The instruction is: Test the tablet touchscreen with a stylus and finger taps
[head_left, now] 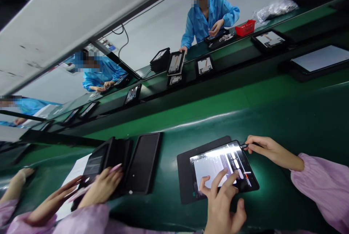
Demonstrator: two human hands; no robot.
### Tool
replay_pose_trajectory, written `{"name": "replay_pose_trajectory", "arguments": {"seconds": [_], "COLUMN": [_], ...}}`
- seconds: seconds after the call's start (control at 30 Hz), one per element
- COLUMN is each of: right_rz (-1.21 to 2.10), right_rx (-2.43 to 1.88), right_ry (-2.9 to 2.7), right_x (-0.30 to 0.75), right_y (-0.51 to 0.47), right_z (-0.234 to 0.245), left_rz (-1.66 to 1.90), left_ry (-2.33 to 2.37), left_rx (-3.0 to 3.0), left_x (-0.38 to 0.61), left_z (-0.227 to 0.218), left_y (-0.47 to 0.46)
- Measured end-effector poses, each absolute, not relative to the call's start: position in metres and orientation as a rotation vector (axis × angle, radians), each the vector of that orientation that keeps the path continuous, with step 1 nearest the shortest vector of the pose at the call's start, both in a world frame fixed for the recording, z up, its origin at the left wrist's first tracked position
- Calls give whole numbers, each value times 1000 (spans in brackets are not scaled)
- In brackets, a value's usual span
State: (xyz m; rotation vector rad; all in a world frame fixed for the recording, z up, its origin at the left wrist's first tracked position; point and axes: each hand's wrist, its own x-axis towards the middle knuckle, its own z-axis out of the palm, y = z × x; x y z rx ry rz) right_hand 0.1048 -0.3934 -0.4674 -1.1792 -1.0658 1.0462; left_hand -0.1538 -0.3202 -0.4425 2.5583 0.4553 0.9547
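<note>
Table (pixel 294 117): green; 3 ppl (pixel 215 8) beyond.
Tablet (pixel 216 164): lit, on blk mat (pixel 184 181).
L hand (pixel 222 205): my fingers spread over tablet.
R hand (pixel 268 149): my fingers pinch cable plug (pixel 243 146).

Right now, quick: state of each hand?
Left hand: open, spread over the lit tablet.
Right hand: closed, pinching a cable plug at the tablet's corner.

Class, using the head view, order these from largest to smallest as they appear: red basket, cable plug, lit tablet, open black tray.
1. Lit tablet
2. Open black tray
3. Red basket
4. Cable plug

The red basket sits farther away, so its real size against the tray is unsure.
</note>
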Motion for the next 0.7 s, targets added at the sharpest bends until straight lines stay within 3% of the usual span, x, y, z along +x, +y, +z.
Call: {"name": "replay_pose_trajectory", "arguments": {"seconds": [0.27, 0.43, 0.5, 0.7], "right_rz": [1025, 953, 889, 777], "right_rx": [-1211, -1358, -1424, -1519], "right_ry": [-1097, -1170, -1207, -1296], "right_x": [106, 107, 108, 104], "right_y": [-395, -395, -393, -389], "right_z": [-466, -468, -472, -485], "left_rz": [860, 1012, 923, 593], "left_ry": [484, 1299, 1580, 1618], "left_rx": [2550, 2306, 2078, 1705], "left_x": [-159, -197, -213, -231], "left_z": [-445, -453, -461, -478], "left_y": [-313, -261, -242, -238]}}
